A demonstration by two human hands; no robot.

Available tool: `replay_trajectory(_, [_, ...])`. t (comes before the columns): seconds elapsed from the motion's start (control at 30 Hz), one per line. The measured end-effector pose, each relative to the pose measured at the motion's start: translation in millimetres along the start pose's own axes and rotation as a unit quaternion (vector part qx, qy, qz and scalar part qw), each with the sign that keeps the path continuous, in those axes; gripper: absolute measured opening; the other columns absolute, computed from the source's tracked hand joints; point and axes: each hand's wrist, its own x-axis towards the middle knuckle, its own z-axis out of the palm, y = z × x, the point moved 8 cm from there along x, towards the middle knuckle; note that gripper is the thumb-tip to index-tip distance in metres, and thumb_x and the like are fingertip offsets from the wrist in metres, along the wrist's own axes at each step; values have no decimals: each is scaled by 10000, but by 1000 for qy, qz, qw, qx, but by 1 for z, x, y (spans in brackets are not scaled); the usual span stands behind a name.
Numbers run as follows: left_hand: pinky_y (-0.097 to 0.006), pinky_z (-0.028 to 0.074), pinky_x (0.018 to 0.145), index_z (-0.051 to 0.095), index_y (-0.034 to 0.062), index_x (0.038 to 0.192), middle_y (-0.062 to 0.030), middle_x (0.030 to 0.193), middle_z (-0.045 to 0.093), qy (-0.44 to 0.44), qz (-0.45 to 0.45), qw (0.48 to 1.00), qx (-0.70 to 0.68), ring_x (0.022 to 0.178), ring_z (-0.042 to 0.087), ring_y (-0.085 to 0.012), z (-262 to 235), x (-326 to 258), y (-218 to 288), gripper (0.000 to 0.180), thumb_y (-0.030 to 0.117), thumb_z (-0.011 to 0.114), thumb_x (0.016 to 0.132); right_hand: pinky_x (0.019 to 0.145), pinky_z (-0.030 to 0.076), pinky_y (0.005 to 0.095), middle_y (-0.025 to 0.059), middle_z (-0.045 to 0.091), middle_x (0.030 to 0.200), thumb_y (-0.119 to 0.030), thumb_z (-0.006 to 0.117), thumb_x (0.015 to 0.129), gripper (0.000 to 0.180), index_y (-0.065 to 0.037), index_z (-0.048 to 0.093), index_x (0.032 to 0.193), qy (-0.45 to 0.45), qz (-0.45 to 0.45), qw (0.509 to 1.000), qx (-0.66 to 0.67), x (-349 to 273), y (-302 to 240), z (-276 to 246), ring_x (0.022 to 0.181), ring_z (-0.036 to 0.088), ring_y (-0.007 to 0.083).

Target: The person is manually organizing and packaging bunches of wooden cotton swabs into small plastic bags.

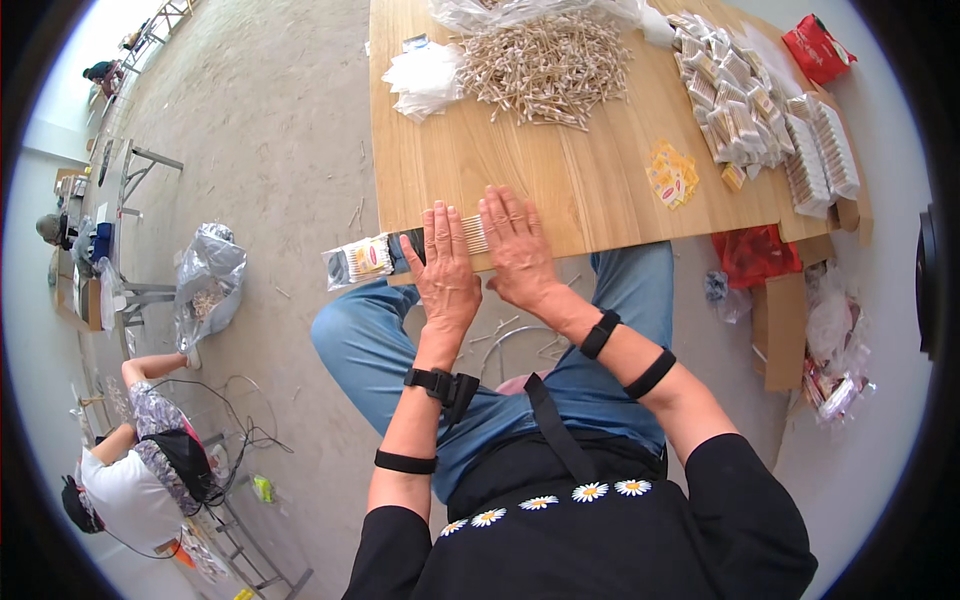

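Left hand: our left hand (444, 268) lies flat, fingers spread and pressing down on the row of thin pale wooden sticks (473, 235) at the near edge of the light wooden table (560, 170); it clasps nothing, only pins them.
Right hand: our right hand (516, 247) is flat and open too, just beside the left, its palm covering the other end of the row so the sticks stay level and side by side.
Sticks: they sit at the table's near edge, between and under both palms; we think they are squared against that edge, though the hands hide most of them.
Packet: a clear plastic packet with a red and yellow label (358, 262) overhangs the table's near edge left of our left hand, within easy reach.
Loose heap: a big pile of pale wooden sticks (545, 68) lies at the table's far side.
Packed stock: filled clear packets (735, 110) are banked at the table's far right.
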Motion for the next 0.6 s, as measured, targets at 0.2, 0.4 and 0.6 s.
replay_trajectory(0.2, [-559, 33, 1198, 241, 8, 1525, -152, 1607, 222, 10, 13, 1000, 26, 1509, 173, -279, 10, -2, -5, 1034, 131, 763, 641, 1218, 108, 485, 189, 221, 1593, -284, 843, 627, 1071, 25, 295, 1494, -7, -17, 999, 26, 3, -9, -1, 1507, 143, 325])
replay_trajectory(0.4, [-555, 28, 1200, 238, -3, 1524, -153, 1612, 206, 30, 13, 999, 38, 1514, 152, -277, 1, -3, -10, 1063, 149, 790, 629, 1214, 119, 485, 196, 231, 1591, -198, 788, 656, 1004, 23, 289, 1498, 114, -64, 991, -21, 4, -30, 6, 1505, 159, 327])
replay_trajectory(0.6, [-557, 16, 1199, 270, -16, 1510, -145, 1613, 205, -29, -34, 996, 72, 1516, 147, -268, -6, -9, -29, 1063, 154, 802, 606, 1214, 125, 480, 194, 236, 1589, -198, 806, 644, 1031, 21, 279, 1503, 31, -46, 998, 5, 6, -30, 8, 1505, 156, 331])
